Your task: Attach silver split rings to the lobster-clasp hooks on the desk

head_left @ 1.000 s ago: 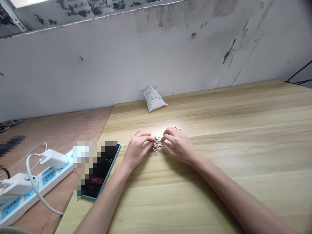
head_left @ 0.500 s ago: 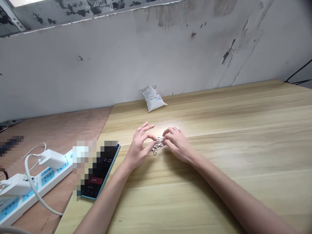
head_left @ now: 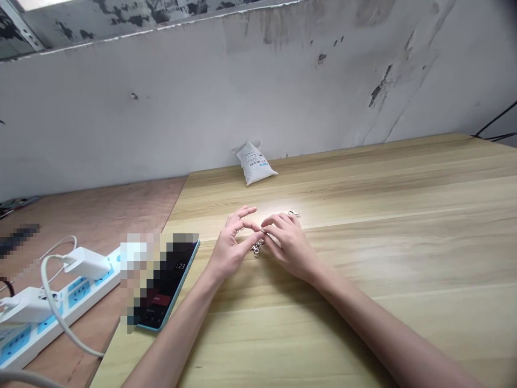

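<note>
My left hand [head_left: 231, 247] pinches a small silver metal ring piece [head_left: 263, 231] between thumb and index finger, while its other fingers are raised. The fingertips of my right hand [head_left: 290, 243] are closed on the same piece from the other side, so most of it is hidden. Just below the fingertips, a small cluster of silver rings and clasps [head_left: 257, 248] lies on the table. Another silver ring with a clasp [head_left: 294, 214] sits beyond my right knuckles, partly covered by that hand.
A white printed pouch [head_left: 256, 163] lies at the back of the wood-grain table [head_left: 383, 215], near the wall. Left of my forearm is a phone [head_left: 173, 285] showing a timer. Farther left, a power strip [head_left: 76, 293] holds white chargers and cables on a brown surface.
My right hand has shifted left, its fingertips now meeting my left thumb and index finger. More of the ring and clasp beyond the right hand shows. The phone's timer has advanced.
</note>
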The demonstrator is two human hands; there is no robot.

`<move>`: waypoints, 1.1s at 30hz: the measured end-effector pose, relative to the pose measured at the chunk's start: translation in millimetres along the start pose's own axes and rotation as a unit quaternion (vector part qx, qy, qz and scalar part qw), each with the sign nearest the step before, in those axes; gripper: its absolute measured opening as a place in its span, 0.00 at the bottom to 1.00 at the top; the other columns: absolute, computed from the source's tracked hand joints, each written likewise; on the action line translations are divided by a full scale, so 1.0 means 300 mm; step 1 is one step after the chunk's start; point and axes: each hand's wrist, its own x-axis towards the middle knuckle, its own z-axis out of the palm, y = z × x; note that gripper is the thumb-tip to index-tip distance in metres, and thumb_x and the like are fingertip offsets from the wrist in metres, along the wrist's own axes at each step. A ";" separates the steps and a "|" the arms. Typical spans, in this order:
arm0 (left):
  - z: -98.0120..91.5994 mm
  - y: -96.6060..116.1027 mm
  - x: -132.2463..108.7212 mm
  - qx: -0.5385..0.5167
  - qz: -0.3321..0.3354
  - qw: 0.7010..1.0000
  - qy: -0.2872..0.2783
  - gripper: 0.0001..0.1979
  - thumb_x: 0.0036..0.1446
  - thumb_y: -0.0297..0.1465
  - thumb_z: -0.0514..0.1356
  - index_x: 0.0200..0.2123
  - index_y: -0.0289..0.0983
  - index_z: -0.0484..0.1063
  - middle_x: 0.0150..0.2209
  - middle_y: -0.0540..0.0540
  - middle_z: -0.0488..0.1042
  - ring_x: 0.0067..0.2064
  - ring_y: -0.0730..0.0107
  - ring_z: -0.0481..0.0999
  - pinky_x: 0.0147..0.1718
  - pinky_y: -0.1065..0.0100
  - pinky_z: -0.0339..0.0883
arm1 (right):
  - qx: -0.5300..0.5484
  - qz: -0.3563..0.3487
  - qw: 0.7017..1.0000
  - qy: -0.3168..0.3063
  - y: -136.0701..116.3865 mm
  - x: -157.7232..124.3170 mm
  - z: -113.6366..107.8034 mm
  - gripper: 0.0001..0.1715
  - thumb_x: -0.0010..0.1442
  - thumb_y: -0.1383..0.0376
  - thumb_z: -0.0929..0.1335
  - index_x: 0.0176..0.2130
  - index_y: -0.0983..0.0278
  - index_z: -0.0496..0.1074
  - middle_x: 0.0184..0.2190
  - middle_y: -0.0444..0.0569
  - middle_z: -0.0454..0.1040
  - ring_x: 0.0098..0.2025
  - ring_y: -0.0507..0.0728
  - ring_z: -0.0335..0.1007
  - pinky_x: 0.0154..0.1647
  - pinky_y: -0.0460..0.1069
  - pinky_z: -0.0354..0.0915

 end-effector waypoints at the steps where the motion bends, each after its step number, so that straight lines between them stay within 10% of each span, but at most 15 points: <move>1: 0.003 0.001 -0.001 0.003 0.002 1.000 -0.002 0.03 0.59 0.33 0.62 0.33 0.40 0.74 0.60 0.45 0.67 0.66 0.58 0.57 0.63 0.48 0.53 | 0.001 0.001 1.000 -0.007 -0.001 -0.001 0.006 0.11 0.66 0.69 0.60 0.37 0.63 0.71 0.41 0.52 0.74 0.45 0.58 0.66 0.49 0.56 0.56; 18: 0.015 -0.009 -0.002 -0.062 -0.008 0.998 0.004 0.02 0.56 0.31 0.64 0.31 0.41 0.76 0.54 0.44 0.72 0.60 0.60 0.66 0.61 0.52 0.58 | 0.135 0.025 0.988 -0.075 -0.001 -0.001 0.041 0.15 0.68 0.68 0.59 0.30 0.62 0.68 0.33 0.47 0.71 0.40 0.56 0.63 0.43 0.53 0.58; 33: 0.008 0.016 0.000 -0.139 0.006 0.990 -0.003 0.03 0.54 0.32 0.66 0.32 0.39 0.77 0.41 0.45 0.77 0.48 0.62 0.75 0.51 0.59 0.68 | 0.274 0.079 0.959 -0.001 -0.021 0.006 0.009 0.23 0.67 0.62 0.61 0.23 0.63 0.70 0.23 0.45 0.69 0.31 0.54 0.63 0.36 0.49 0.60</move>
